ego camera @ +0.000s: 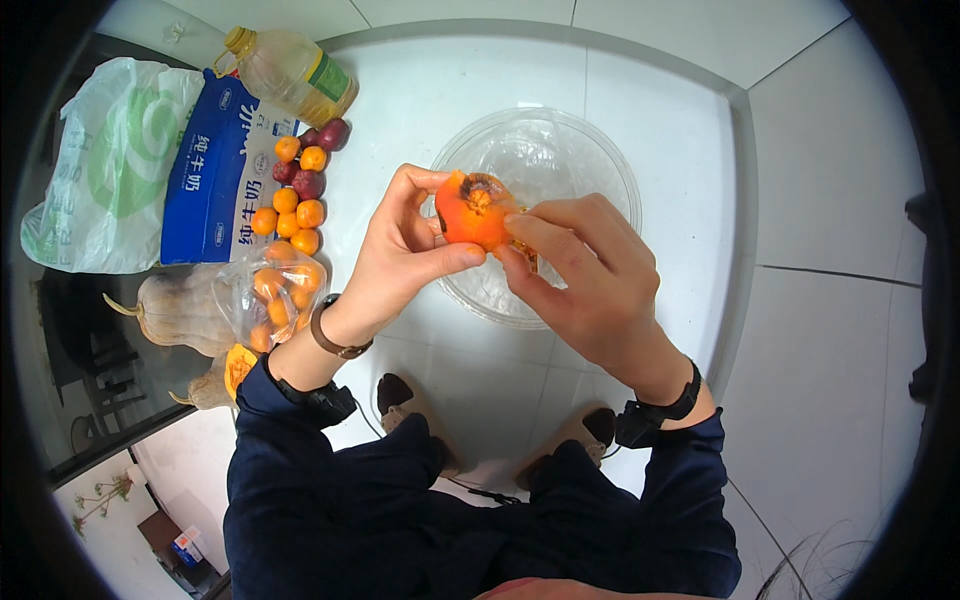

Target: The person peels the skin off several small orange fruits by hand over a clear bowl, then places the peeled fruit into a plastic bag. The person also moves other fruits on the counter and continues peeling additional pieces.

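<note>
An orange-red persimmon (472, 211), dark around its stem end, rests in the fingers of my left hand (409, 232). The thumb of that hand presses on its near side. From the right, the fingertips of my right hand (592, 266) pinch at the edge of the same fruit. Some orange-yellow pieces (529, 255), perhaps peel, show partly behind those fingers. Both hands are above a round container (459, 296) lined with a clear plastic bag (525, 142). The hands hide part of the container and its contents.
At left are an oil bottle (292, 75), a blue-and-white milk carton box (196, 172), a plastic bag (120, 165), small orange fruits (286, 200), dark red fruits (332, 135), bagged orange fruits (277, 311), a squash (180, 311) and a cut squash (238, 369). My shoes (411, 409) are below.
</note>
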`<action>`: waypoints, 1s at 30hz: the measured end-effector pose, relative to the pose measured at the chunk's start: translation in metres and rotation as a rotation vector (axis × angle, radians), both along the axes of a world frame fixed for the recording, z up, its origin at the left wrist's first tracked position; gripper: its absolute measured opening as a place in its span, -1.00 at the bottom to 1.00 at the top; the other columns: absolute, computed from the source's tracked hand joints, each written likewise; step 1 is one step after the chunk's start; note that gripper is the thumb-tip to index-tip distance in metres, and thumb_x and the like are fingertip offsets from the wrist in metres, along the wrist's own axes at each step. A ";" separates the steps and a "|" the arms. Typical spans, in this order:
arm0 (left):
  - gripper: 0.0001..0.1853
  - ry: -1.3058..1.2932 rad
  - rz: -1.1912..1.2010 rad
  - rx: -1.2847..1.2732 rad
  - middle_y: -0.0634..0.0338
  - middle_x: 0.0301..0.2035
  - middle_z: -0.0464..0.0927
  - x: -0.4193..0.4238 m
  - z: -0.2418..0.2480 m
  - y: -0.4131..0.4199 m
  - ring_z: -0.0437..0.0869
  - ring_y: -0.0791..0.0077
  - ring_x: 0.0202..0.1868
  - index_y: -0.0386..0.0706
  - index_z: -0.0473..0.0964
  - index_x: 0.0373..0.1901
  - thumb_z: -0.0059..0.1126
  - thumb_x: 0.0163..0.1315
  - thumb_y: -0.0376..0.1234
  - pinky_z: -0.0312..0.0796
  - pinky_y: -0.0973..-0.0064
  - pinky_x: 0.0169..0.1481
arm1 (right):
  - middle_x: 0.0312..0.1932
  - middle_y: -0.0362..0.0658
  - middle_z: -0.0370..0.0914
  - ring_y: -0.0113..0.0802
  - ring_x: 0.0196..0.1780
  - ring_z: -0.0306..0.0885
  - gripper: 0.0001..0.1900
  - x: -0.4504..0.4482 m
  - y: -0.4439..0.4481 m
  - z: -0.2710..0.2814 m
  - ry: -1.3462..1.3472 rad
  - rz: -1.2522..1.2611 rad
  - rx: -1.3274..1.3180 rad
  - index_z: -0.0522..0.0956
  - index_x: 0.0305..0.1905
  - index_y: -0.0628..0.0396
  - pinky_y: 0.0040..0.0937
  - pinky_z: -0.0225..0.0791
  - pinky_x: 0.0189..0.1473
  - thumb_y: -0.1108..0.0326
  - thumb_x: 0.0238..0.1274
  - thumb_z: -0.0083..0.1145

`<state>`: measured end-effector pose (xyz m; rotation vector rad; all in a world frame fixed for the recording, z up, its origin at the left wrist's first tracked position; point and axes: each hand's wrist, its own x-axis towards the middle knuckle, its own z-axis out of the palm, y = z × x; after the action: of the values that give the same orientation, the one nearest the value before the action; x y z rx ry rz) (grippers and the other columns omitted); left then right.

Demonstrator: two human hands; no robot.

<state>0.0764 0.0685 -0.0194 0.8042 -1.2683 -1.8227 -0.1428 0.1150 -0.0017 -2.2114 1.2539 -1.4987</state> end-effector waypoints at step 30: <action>-0.36 -0.127 0.112 -0.181 -0.04 0.22 0.49 -0.008 0.014 0.014 0.64 0.36 0.22 -0.26 0.23 0.23 0.41 0.22 -0.67 0.67 0.47 0.18 | -0.28 -0.08 0.56 -0.25 -0.37 0.57 -0.68 0.009 -0.014 -0.006 0.054 -0.049 -0.131 0.59 -0.20 0.22 -0.43 0.47 -0.41 0.64 -0.14 0.43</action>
<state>0.0682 0.0825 -0.0054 0.8824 -1.4167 -1.5647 -0.1333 0.1013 -0.0075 -2.3338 1.2688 -1.5929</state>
